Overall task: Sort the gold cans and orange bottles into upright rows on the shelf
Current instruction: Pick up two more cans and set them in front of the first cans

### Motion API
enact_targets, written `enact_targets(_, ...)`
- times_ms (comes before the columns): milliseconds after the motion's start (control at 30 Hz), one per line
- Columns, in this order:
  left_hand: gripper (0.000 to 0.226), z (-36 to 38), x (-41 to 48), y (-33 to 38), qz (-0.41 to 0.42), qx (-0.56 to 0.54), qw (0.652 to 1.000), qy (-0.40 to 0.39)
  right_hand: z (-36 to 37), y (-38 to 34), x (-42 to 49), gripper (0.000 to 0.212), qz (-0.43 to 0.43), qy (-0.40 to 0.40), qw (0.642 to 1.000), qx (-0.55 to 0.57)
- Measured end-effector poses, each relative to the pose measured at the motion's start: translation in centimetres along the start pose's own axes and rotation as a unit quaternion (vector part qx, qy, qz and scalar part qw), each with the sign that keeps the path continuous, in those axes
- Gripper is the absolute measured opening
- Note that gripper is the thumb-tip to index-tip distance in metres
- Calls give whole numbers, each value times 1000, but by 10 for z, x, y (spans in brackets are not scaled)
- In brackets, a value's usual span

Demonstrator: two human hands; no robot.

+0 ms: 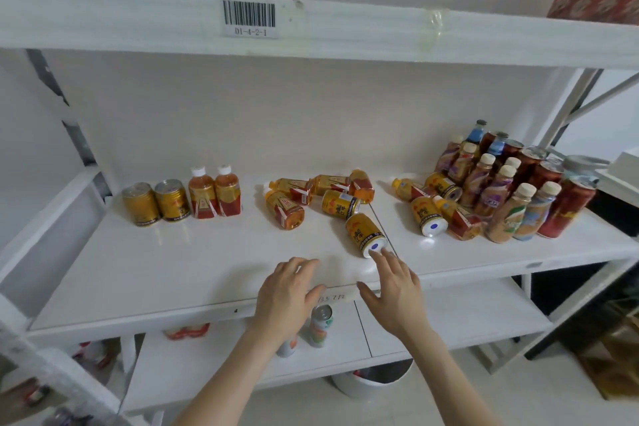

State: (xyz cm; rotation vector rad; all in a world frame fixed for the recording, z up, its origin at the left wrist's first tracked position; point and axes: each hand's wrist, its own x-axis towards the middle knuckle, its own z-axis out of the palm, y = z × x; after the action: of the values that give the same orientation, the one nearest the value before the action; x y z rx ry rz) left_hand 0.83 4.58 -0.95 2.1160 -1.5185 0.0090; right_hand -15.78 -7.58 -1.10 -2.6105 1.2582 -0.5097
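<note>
Upright cans [156, 202] left — bottles [215, 192] right

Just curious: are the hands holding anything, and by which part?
Nothing is held. The left hand is open above the shelf; the right hand, open, has fingertips at the base of a lying gold can.

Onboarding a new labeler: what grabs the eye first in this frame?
A jumble of toppled gold cans and orange bottles in the middle of the shelf, against the upright row of two each at its left. The left hand and right hand hover open at the front edge, the right's fingertips by the nearest lying gold can.
</note>
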Motion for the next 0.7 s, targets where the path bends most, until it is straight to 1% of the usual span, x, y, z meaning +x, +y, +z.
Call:
enact_targets(133,43,14,23,10,-89,-98,991,-27,-4,21,18,62,27,-22,999,10)
enact_targets(267,45,27,59,16,-151,-129,979,-40,-9,44,46,63,23,-33,999,20)
enact_targets(533,49,58,132,38,-278,-193,941,-1,-2,89,109,67,-37,-93,994,31)
enact_targets(700,49,70,167,43,-346,-218,912,30,7,97,141,69,-63,-142,986,54)
